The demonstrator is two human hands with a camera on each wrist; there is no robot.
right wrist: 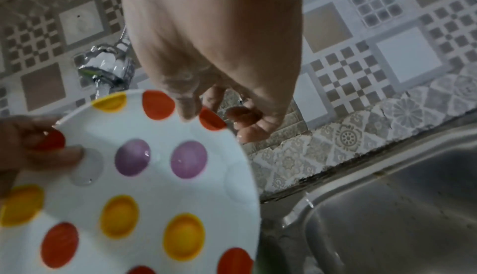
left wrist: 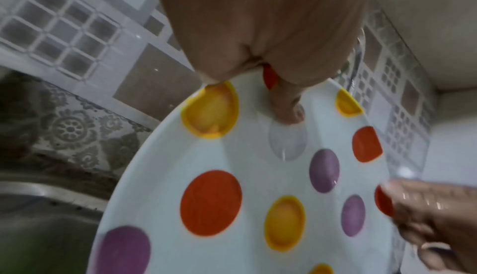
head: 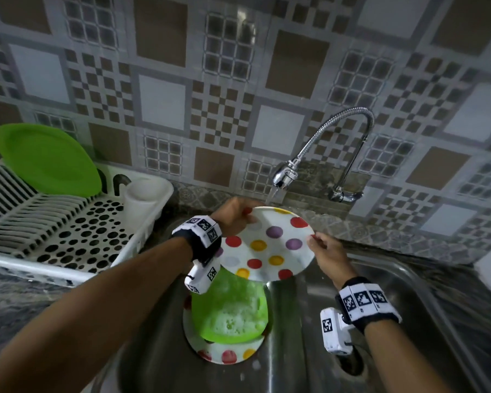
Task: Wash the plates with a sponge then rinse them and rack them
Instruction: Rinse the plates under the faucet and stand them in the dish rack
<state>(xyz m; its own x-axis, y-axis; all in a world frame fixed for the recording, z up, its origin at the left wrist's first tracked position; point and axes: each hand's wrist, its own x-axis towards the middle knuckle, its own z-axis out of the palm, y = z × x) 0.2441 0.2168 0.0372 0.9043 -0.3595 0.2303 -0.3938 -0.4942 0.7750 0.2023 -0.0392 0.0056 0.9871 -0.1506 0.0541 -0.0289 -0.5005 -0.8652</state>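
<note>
A white plate with coloured dots is held tilted under the running tap. My left hand pinches its far left rim, thumb on the face. My right hand pinches the right rim. Water falls past the plate's far edge. Below, a soapy green plate lies on another dotted plate in the sink. No sponge is visible.
A white dish rack stands on the counter at left, with a green plate upright in it and a white cup. The steel sink basin extends to the right. The tiled wall is close behind the tap.
</note>
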